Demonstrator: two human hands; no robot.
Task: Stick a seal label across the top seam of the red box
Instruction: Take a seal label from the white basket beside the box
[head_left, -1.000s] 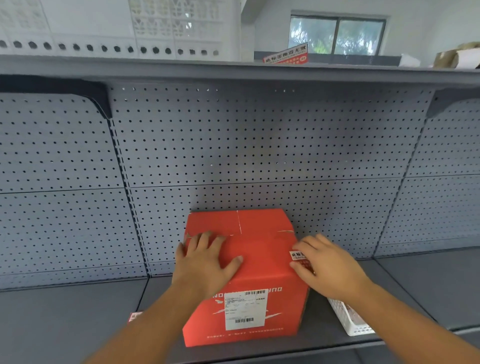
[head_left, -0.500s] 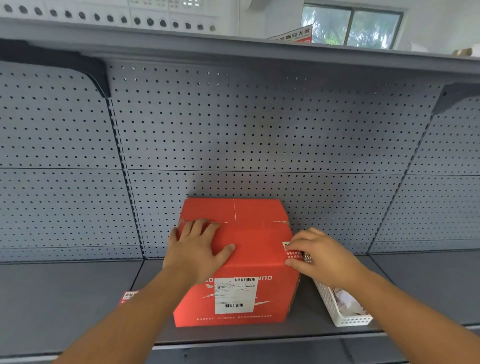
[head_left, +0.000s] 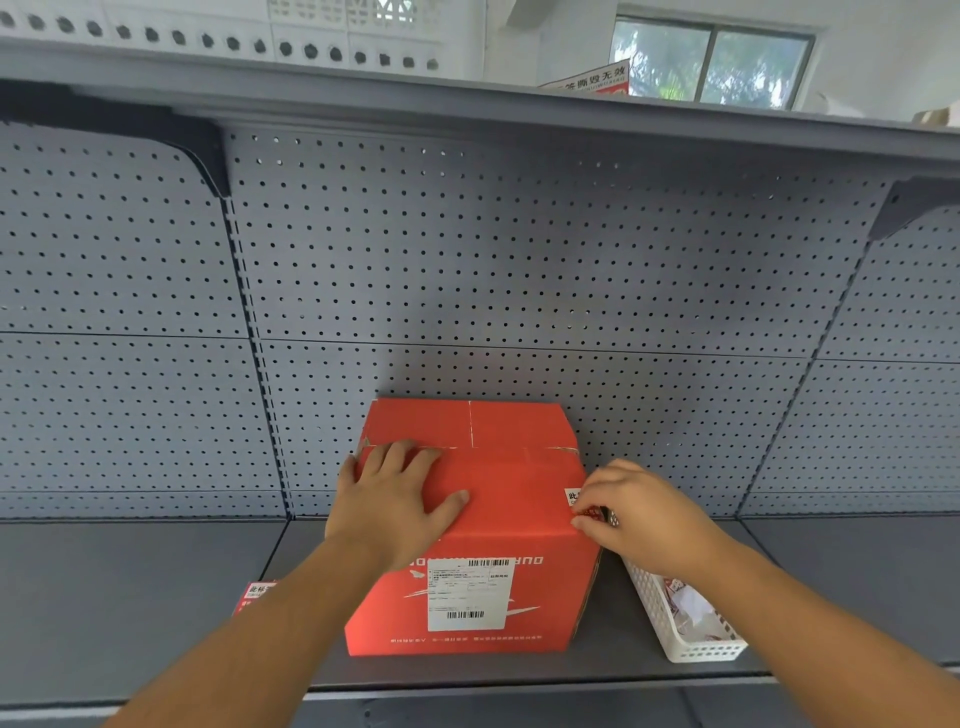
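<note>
The red box (head_left: 511, 499) stands on the grey shelf (head_left: 130, 597) against the pegboard, a white shipping label on its front face. My left hand (head_left: 392, 501) lies flat on the near top flap, fingers spread, pressing it down. My right hand (head_left: 641, 512) is at the box's right top edge, thumb and fingers pinching a small red-and-white seal label (head_left: 579, 500) that lies on the box's right corner. Most of the label is hidden under my fingers. The top seam (head_left: 470, 423) runs across the far part of the lid.
A white slotted basket (head_left: 685, 631) holding more labels sits right of the box, under my right forearm. Another red label sheet (head_left: 254, 595) lies on the shelf to the left. An upper shelf (head_left: 467, 98) overhangs the space, and the pegboard (head_left: 519, 260) closes the back.
The view has dropped a little and the box sits lower on screen. My right hand has shifted slightly along the box's right edge with the label. My left hand has stayed on the flap.
</note>
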